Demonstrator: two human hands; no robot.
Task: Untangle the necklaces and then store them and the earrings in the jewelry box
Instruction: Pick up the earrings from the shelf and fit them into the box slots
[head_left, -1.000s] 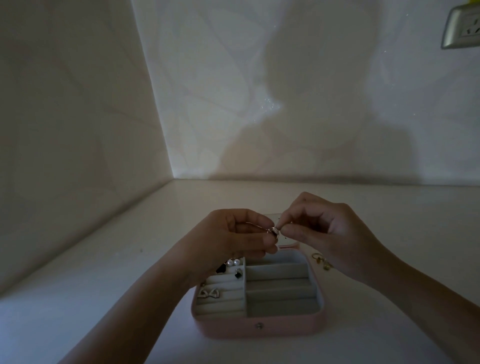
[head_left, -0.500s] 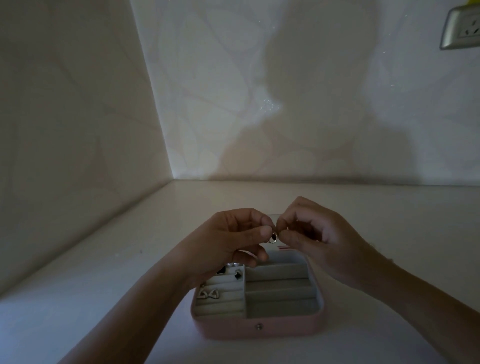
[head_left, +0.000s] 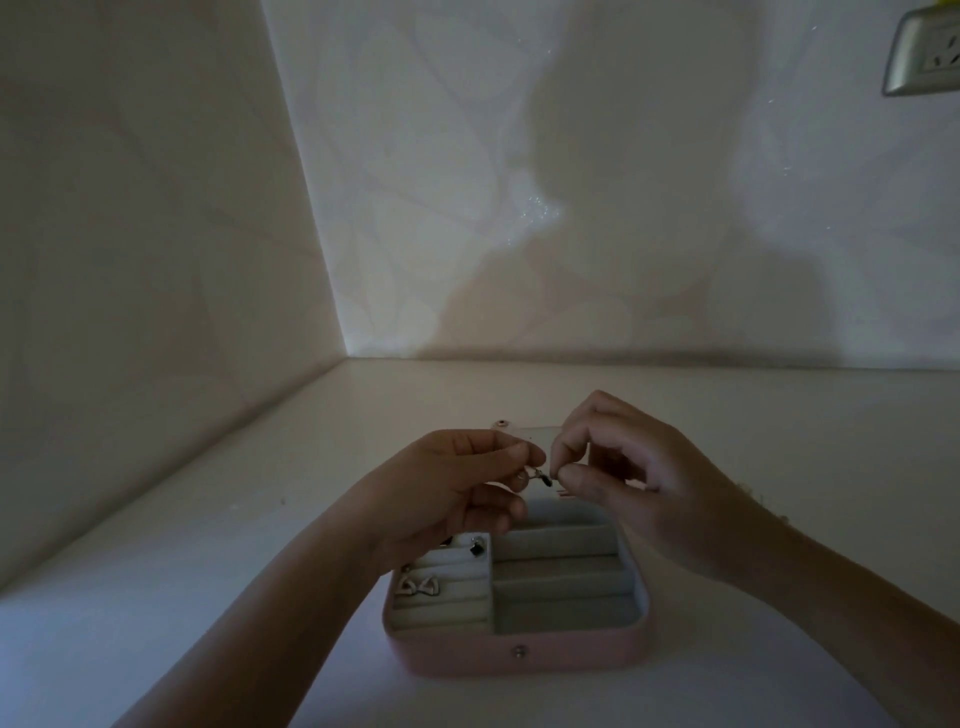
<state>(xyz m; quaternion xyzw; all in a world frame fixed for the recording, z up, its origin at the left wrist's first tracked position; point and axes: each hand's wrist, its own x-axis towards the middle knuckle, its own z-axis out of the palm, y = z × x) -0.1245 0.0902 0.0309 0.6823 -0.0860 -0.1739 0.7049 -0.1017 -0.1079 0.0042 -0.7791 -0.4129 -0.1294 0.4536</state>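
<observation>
Fingers (head_left: 524, 457) of left hand (head_left: 452, 493) and right hand (head_left: 628, 483) pinch small silvery earring (head_left: 536, 475) with dark stone from either side, over far edge of box (head_left: 519, 659); remaining fingers loosely curled, forearms converging. Box: pink, square, rounded corners, grey ribbed lining, snap stud in front. Bow earrings (head_left: 418, 586) sit in left slots. Tabletop (head_left: 208, 571) smooth, pale.

Open jewelry box (head_left: 519, 660) on table (head_left: 208, 571); earrings (head_left: 418, 586) in left slots; both hands above its back edge.
</observation>
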